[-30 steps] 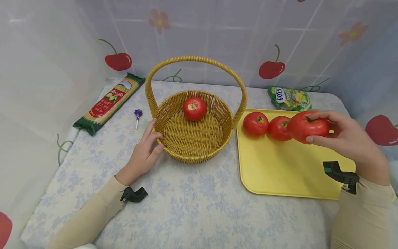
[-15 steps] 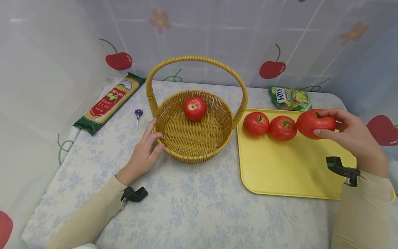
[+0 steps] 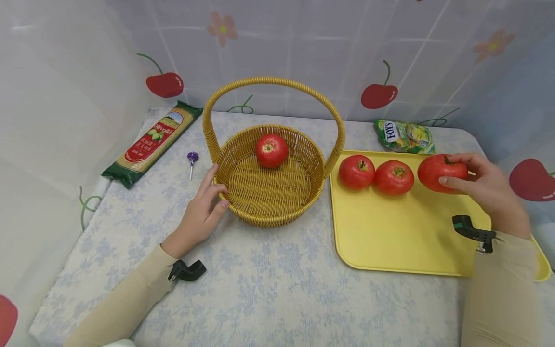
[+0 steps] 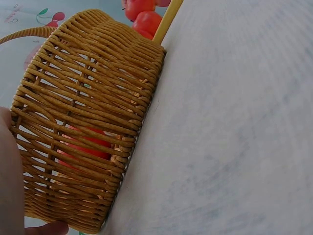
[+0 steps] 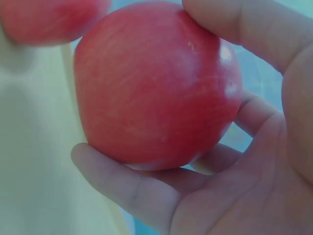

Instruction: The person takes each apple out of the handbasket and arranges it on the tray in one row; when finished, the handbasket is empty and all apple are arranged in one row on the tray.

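Observation:
In the head view my left hand is at the left side of a wicker basket, its fingers bent over the rim. One red apple lies inside, at the back; the left wrist view shows the basket's woven side and red through the gaps. My right hand grips another red apple above the yellow tray. In the right wrist view, thumb and fingers surround this held apple. Beside it, two more apples, one at left and one nearer, sit along the tray's back.
A green-and-red pasta packet lies at the back left, with a purple lollipop near it. Behind the tray is a green candy bag. A patterned curtain stands behind the floral tablecloth.
My right hand has shifted right and slightly away with its apple, opening a gap to the neighbouring one; the latest shift is small. The left hand and basket stay in place.

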Tool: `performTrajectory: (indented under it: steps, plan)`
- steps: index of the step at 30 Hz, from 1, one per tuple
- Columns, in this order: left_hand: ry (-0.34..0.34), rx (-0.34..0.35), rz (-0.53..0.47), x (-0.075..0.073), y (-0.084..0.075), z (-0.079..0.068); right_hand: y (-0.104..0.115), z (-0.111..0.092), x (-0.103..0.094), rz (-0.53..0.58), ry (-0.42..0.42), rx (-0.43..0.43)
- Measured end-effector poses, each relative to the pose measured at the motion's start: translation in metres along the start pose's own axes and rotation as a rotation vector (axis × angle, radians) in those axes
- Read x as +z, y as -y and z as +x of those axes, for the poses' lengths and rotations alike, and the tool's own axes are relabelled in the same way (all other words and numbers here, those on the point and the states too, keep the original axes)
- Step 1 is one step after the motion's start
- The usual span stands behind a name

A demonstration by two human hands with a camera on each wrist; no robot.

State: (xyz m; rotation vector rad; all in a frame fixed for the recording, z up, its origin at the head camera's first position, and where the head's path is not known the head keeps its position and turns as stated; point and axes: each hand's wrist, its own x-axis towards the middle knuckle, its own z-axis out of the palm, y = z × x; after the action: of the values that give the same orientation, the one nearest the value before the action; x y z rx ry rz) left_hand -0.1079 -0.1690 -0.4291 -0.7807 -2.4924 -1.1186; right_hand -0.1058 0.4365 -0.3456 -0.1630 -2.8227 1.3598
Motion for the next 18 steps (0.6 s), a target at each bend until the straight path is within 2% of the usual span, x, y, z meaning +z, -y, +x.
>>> performTrajectory:
  steps: [5,11,18]
  plan:
    - [0.001,-0.003,0.002,0.000,-0.001,0.000,-0.010,0.004,0.001,-0.003,0.028,0.034]
    - [-0.002,0.003,0.008,0.000,-0.001,0.001,-0.019,0.008,0.003,0.025,0.037,0.033]
    - [0.007,-0.009,0.002,-0.001,-0.002,0.001,-0.022,0.009,0.007,-0.015,0.076,0.045]
